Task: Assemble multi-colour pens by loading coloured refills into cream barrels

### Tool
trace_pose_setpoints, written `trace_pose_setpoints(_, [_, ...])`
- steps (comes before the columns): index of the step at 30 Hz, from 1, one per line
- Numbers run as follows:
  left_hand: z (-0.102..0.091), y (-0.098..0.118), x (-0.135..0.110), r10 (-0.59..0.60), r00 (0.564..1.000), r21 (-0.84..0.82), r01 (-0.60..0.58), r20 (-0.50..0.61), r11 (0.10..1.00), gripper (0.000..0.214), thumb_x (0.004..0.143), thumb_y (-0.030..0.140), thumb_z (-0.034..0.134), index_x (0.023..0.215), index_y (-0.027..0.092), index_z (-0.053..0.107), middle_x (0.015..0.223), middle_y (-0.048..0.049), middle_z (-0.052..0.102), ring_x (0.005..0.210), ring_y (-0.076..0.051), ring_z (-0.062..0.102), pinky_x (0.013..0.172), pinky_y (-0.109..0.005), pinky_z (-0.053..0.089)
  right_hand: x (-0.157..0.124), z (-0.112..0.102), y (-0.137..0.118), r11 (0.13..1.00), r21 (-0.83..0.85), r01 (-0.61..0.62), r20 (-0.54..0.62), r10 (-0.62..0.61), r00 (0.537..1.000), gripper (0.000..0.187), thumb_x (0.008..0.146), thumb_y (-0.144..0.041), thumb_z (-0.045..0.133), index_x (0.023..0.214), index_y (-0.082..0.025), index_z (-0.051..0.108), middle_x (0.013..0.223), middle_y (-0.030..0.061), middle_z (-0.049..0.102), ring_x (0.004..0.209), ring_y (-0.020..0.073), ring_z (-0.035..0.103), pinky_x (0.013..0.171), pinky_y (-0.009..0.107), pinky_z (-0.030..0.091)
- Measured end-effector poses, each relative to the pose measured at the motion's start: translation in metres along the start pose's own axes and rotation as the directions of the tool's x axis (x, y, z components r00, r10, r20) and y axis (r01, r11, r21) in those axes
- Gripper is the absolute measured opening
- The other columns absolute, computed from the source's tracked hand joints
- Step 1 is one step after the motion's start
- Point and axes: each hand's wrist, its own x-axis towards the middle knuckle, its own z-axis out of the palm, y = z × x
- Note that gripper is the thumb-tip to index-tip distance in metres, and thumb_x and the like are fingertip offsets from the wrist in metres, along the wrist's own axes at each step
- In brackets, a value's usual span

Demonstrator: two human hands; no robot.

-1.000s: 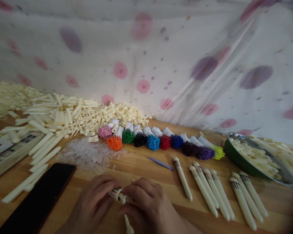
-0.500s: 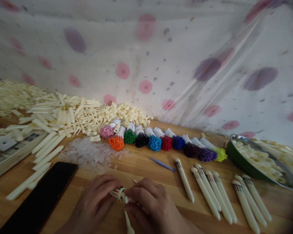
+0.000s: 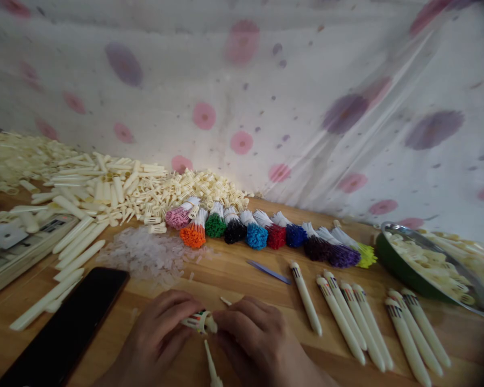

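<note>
My left hand is closed around the slotted head of a multicolour pen, with coloured sliders showing along its side. At the head's right end, the fingers of my right hand are pinched on a small cream plastic piece; how far it sits in the head cannot be made out. Below the hands, a thin pointed cream part lies on the wooden table. Another small cream stick pokes out just beyond my right fingers.
Finished-looking multicolour pens lie at right, near a green bowl of cream rings. Bundles of coloured refills line the back. Clear plastic bits, a black phone, a power strip and heaped cream parts are left.
My right hand has shifted slightly right, exposing more of the pen head and the cream piece at its end. My left hand stays almost in place.
</note>
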Motion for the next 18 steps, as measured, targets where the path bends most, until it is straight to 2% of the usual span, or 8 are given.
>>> trace_pose_setpoints(5, [-0.001,0.0,0.0,0.006,1.0,-0.011,-0.006,0.0,1.0,0.02,0.091,0.033,0.046,0.105,0.031,0.06,0.094,-0.0003,0.065,0.088,-0.015,0.062,0.079,-0.022,0.051,0.0,-0.009,-0.001,0.992,-0.019,0.122,0.013,-0.122,0.992,0.015,0.088,-0.011,0.044,0.094,-0.013,0.058,0.072,0.0057,0.064,0.062,0.0154,0.056,0.054,0.024,0.046])
trace_pose_setpoints(9, [-0.001,0.001,0.001,0.009,1.0,-0.043,-0.009,0.003,0.999,0.018,0.09,0.031,0.048,0.102,0.029,0.061,0.092,-0.0009,0.065,0.086,-0.015,0.063,0.076,-0.021,0.051,0.001,-0.014,-0.004,0.987,-0.024,0.158,-0.003,-0.158,0.987,0.014,0.086,-0.005,0.046,0.089,-0.012,0.058,0.071,0.005,0.063,0.059,0.0138,0.054,0.052,0.023,0.045])
trace_pose_setpoints(15, [-0.001,0.0,0.0,0.005,1.0,-0.021,-0.004,0.019,1.0,0.019,0.09,0.03,0.048,0.104,0.03,0.061,0.095,-0.001,0.065,0.089,-0.016,0.061,0.08,-0.021,0.05,0.002,-0.011,-0.005,0.988,-0.044,0.151,-0.033,-0.153,0.988,0.015,0.087,-0.007,0.045,0.086,-0.013,0.058,0.069,0.0046,0.064,0.057,0.0137,0.054,0.051,0.023,0.043])
trace_pose_setpoints(18, [-0.001,0.0,0.0,0.016,1.0,-0.024,-0.015,0.026,1.0,0.019,0.091,0.03,0.047,0.104,0.03,0.061,0.095,-0.0009,0.064,0.089,-0.016,0.061,0.079,-0.022,0.051,0.001,-0.011,-0.003,0.997,-0.027,0.078,-0.04,-0.079,0.996,0.013,0.09,-0.015,0.046,0.088,-0.014,0.059,0.068,0.0034,0.064,0.059,0.0134,0.056,0.051,0.022,0.043])
